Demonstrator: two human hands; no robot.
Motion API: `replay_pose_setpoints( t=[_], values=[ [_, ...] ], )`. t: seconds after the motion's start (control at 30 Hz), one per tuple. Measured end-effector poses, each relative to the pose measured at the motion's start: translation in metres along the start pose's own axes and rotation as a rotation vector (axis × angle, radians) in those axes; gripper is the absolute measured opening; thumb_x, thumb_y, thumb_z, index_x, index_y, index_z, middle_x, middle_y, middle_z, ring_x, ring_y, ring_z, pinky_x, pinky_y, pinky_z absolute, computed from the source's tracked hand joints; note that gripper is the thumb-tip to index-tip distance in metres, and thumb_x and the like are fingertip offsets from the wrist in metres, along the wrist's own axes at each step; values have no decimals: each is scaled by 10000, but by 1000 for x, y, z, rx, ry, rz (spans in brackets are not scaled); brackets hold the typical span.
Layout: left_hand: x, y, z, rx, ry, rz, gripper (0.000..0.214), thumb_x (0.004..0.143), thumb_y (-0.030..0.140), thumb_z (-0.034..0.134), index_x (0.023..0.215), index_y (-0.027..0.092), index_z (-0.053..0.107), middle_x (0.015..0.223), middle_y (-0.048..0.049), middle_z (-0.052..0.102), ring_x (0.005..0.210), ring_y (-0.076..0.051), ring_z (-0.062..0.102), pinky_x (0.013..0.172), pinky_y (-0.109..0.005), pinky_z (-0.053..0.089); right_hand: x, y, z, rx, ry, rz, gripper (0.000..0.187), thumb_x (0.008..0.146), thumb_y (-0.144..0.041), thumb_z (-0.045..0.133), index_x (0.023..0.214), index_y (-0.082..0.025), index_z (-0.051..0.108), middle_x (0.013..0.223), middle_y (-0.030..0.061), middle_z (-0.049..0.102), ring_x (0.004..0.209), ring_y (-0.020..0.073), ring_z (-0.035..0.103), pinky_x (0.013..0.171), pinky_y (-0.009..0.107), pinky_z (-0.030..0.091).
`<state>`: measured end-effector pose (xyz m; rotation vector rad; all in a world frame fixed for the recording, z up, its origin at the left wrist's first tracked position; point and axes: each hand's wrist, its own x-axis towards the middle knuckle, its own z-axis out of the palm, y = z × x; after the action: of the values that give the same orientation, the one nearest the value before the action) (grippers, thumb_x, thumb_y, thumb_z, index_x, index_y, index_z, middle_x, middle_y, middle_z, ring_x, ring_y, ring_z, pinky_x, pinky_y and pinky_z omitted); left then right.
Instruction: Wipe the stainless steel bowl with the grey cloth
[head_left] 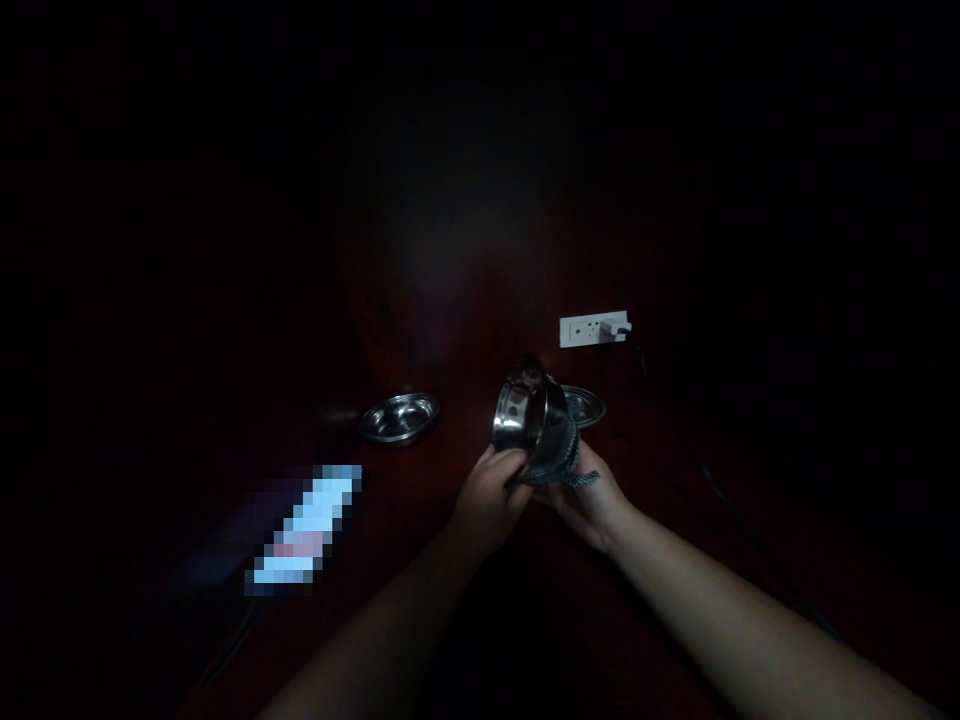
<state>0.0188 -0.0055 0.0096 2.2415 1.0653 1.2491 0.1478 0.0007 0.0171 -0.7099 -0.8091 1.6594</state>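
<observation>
Left: a steel dish [399, 417] lies on the dark table [465, 300], well apart from the hands.
Behind: a second dish [586, 405] is set just beyond the held bowl [529, 415].
Far right: power strip [592, 328] and cable [675, 420].
Between dishes: bare table is seen.

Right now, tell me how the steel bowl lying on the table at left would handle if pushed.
The steel bowl looks thin and shiny, so probably light and rigid. Its smooth metal on the polished table would likely slide easily. It sits low and wide, so tipping seems unlikely.
</observation>
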Motion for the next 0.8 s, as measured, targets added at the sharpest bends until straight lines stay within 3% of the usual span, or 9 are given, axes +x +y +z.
replay_pose_setpoints(
  t=[0.13, 0.27, 0.37, 0.47, 0.57, 0.67, 0.8],
  values=[
    [-2, 6, -4, -132, 63, -68, 169, 807, 248, 487, 887, 188, 623, 909, -66, 648, 844, -200, 575, 792, -309, 421, 6, 2, -7, -241, 49, -172, 482, 837, -562, 313, 988, -180, 566, 683, 47, 667, 596, 194, 627, 576, 331, 485],
    [-4, 11, -4, -259, 160, -136, 219, 800, 289, 514, 958, 175, 613, 935, -69, 652, 853, -204, 585, 790, -304, 429, 3, -1, -14, -698, 149, -488, 398, 805, -489, 470, 1108, -232, 452, 621, -14, 617, 532, 172, 581, 552, 303, 462],
    [-6, 13, -3, -340, 220, -175, 291, 790, 307, 533, 1045, 182, 594, 1021, -75, 644, 922, -217, 583, 823, -318, 430, -4, -6, -14, -895, 199, -724, 458, 791, -394, 528, 1183, -232, 355, 693, -14, 581, 606, 170, 566, 594, 310, 462],
    [-7, 12, -1, -352, 210, -198, 277, 788, 320, 532, 1019, 182, 596, 968, -66, 653, 859, -202, 588, 783, -308, 443, -9, -10, -12, -1047, 238, -994, 490, 759, -332, 570, 1195, -220, 376, 884, 57, 563, 764, 201, 565, 692, 367, 477],
    [-8, 12, -1, -320, 187, -182, 232, 775, 322, 539, 937, 170, 605, 868, -49, 647, 766, -177, 569, 734, -290, 442, -12, -13, -10, -1211, 80, -1215, 440, 754, -277, 569, 1182, -245, 473, 1143, 113, 510, 1056, 271, 499, 899, 466, 411],
    [-8, 14, -2, -279, 167, -160, 198, 762, 323, 545, 854, 157, 601, 765, -26, 617, 676, -148, 524, 665, -263, 430, -12, -15, -10, -1318, -102, -1212, 451, 808, -247, 486, 1257, -283, 459, 1333, 76, 420, 1246, 284, 360, 1013, 510, 311],
    [-8, 17, -3, -261, 136, -174, 189, 764, 325, 539, 832, 156, 588, 720, -10, 590, 630, -130, 488, 614, -240, 412, -11, -15, -11, -1337, -141, -1099, 480, 850, -255, 427, 1328, -271, 389, 1428, 44, 322, 1324, 260, 253, 1064, 495, 256]
  ],
)
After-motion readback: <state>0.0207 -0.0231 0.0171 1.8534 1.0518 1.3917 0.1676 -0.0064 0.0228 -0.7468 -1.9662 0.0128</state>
